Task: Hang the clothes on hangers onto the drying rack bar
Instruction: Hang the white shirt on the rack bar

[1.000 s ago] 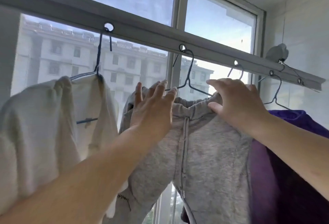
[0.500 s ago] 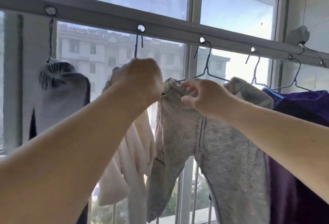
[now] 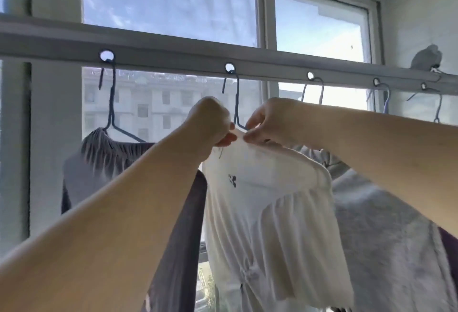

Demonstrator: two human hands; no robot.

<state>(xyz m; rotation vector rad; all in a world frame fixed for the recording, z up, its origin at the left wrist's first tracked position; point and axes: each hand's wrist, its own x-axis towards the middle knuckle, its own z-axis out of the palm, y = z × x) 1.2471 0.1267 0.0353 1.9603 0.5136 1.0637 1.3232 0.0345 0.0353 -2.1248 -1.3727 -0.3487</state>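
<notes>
A grey drying rack bar (image 3: 173, 54) with round holes runs across the window. A white garment (image 3: 267, 200) with a small black print hangs from a blue wire hanger (image 3: 236, 103) hooked in the second hole. My left hand (image 3: 210, 123) and my right hand (image 3: 270, 120) both pinch the white garment's collar just under the hanger's neck. Left of it a dark grey garment (image 3: 104, 163) hangs on its own hanger (image 3: 111, 103). A light grey garment (image 3: 386, 225) hangs to the right, partly behind my right arm.
More hangers (image 3: 383, 93) hook into holes further right along the bar. A grey bracket (image 3: 426, 60) holds the bar near the white wall. Behind everything is the window (image 3: 168, 4) with a building outside.
My view swung left along the bar. Both hands left the light grey garment and now pinch the white garment's collar; the dark grey garment on the left came into view.
</notes>
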